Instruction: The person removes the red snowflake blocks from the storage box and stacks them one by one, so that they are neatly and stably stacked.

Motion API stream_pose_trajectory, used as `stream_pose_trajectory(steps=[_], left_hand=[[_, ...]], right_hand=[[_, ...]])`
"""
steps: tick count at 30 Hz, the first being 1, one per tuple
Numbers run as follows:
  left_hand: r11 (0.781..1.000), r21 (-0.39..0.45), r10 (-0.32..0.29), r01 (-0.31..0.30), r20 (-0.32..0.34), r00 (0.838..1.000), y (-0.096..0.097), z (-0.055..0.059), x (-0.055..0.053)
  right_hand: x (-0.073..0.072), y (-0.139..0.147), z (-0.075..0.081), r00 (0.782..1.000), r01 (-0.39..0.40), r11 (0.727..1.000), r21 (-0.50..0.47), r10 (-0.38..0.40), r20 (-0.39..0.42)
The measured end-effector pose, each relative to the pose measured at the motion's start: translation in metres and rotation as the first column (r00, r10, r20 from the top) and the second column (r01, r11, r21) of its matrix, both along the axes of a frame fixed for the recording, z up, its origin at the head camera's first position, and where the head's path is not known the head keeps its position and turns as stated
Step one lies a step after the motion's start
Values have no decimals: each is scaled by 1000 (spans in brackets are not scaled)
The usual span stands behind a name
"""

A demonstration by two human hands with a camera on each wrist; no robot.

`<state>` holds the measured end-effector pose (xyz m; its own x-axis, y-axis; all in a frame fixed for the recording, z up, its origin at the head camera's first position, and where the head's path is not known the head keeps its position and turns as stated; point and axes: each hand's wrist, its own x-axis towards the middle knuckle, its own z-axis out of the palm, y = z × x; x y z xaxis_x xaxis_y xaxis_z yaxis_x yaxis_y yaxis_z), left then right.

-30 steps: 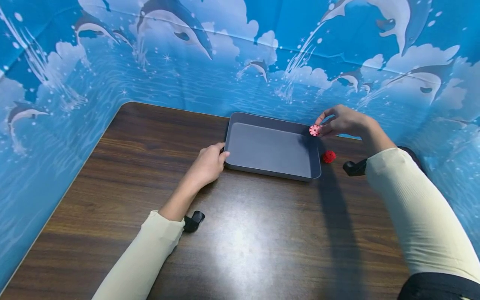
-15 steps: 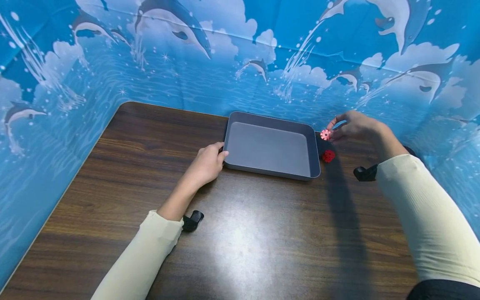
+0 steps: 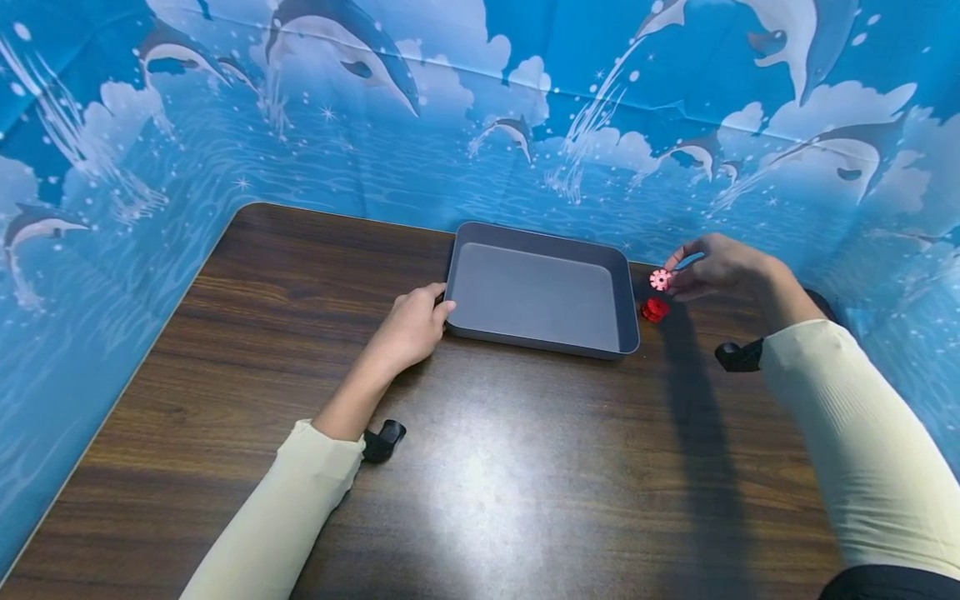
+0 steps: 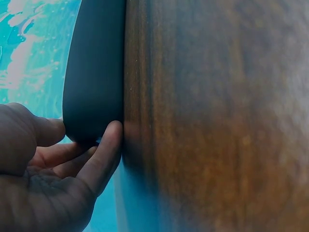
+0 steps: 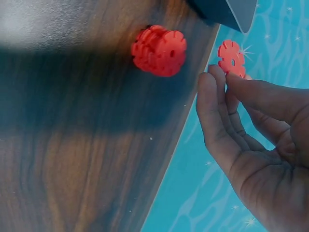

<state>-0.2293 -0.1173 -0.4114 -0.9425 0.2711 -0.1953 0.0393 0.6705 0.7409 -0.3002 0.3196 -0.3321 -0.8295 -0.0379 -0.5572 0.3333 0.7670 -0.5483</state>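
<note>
A dark grey rectangular baking pan (image 3: 540,293) lies near the table's far edge. My left hand (image 3: 412,327) grips its left end; in the left wrist view the thumb is at the rim and the fingers (image 4: 99,159) are at the pan's outer side. Between thumb and fingers, my right hand (image 3: 712,267) pinches a notched plastic disc (image 3: 660,280), pinkish red with a hole in its middle, held up right of the pan. Beneath it on the table sits a small red cluster of similar notched discs (image 5: 161,50), close to the pan's right side.
The brown wood-grain table (image 3: 480,467) stretches out in front of the pan. A blue dolphin-print cloth (image 3: 420,150) hangs right behind the table's far edge. My right arm casts a long shadow across the wood.
My right hand has carried the disc rightward and a little down, from over the pan's right far corner to beside the pan. My left hand keeps its grip on the pan.
</note>
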Motion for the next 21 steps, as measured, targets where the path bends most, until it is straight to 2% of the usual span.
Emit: stream_pose_trajectory(steps=[5,14,21], left_hand=[[1000,8,-1,0,8,1000,0,-1,1],[1000,10,1,-1,14,1000,0,0,0],[1000,5,5,-5,18,1000,1,0,-1]], right_hand=[[1,4,-5,1000,-10,1000,16,10,9],[7,12,-12,997,-23,999,-25,25,72],[11,14,-19,996,12,998,-64,-6,90]])
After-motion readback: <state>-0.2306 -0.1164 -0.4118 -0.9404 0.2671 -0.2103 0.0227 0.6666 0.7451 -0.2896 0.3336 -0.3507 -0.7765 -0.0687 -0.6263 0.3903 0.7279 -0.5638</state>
